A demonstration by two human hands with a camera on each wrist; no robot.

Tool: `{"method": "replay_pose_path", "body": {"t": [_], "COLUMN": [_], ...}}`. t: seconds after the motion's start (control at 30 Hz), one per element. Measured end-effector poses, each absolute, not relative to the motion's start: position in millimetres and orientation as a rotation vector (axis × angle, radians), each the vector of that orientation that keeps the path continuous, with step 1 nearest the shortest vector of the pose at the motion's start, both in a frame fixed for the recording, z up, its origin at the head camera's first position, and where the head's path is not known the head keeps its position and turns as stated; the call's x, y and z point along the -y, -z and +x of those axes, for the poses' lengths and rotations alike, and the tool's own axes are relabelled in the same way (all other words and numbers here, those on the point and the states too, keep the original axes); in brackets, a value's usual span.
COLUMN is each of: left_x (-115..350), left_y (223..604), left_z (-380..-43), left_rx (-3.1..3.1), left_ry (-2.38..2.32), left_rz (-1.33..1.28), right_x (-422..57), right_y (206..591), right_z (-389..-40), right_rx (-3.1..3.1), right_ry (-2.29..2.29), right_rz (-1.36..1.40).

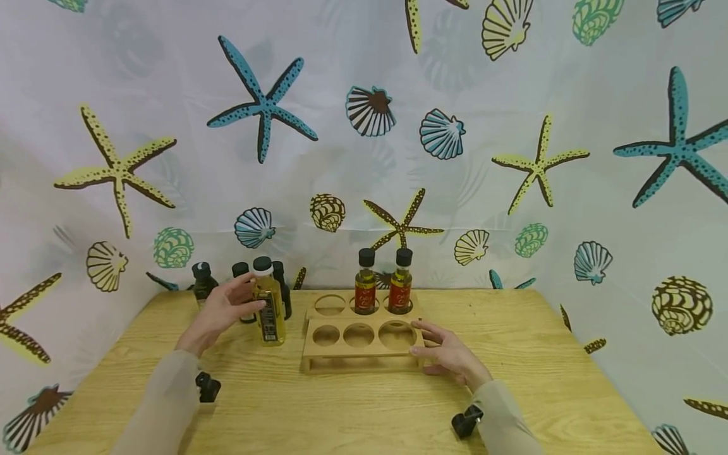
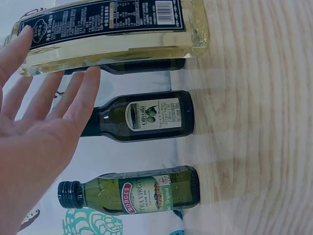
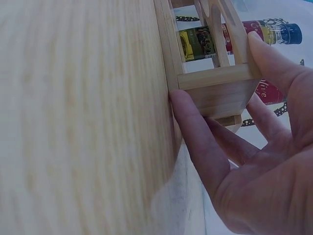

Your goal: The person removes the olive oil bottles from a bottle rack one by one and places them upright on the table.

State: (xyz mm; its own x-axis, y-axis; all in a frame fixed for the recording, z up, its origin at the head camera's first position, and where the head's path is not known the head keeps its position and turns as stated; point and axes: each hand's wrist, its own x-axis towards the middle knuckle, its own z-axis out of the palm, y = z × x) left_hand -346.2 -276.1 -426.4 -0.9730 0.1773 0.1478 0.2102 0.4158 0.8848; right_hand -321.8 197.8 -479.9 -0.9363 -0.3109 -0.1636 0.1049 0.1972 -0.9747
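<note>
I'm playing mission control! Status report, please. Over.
Left grip holding yellow bottle, upright. Right grip holding right end of wooden rack. Two red-labelled bottles in back row. Nothing blocking front-left hole.

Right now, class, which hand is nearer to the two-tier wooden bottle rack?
Right. The right hand touches the right end of the two-tier wooden bottle rack; the left hand is away to its left, holding a yellow oil bottle.

We see a wood-grain counter (image 1: pixel 341 420), yellowish brown, with a whitish fabric backdrop (image 1: pixel 352 170) behind it and along both sides. On the fabric we make out printed blue starfish (image 1: pixel 265 106), yellow starfish (image 1: pixel 119 170), striped scallop shells (image 1: pixel 442 135) and green seashells (image 1: pixel 173 248).
</note>
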Motion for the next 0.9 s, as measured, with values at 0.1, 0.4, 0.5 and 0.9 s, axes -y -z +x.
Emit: {"method": "replay_pose_path", "body": {"t": [0.1, 0.4, 0.5, 0.9], "left_x": [275, 262, 257, 240], "left_y": [426, 423, 423, 419], "left_z": [-344, -337, -336, -326], "left_rx": [2.577, 2.366, 2.297, 2.124], "left_ry": [1.609, 1.506, 1.467, 1.529], "left_rz": [-0.338, -0.211, -0.138, -0.054], "right_x": [-198, -199, -198, -199], "right_y": [480, 478, 478, 478], "right_z": [-322, -321, -321, -323], "right_rx": [-2.15, -2.153, -2.152, -2.136], "right_ry": [1.796, 1.795, 1.794, 1.792], "right_rz": [-0.192, -0.177, -0.169, -0.158]}}
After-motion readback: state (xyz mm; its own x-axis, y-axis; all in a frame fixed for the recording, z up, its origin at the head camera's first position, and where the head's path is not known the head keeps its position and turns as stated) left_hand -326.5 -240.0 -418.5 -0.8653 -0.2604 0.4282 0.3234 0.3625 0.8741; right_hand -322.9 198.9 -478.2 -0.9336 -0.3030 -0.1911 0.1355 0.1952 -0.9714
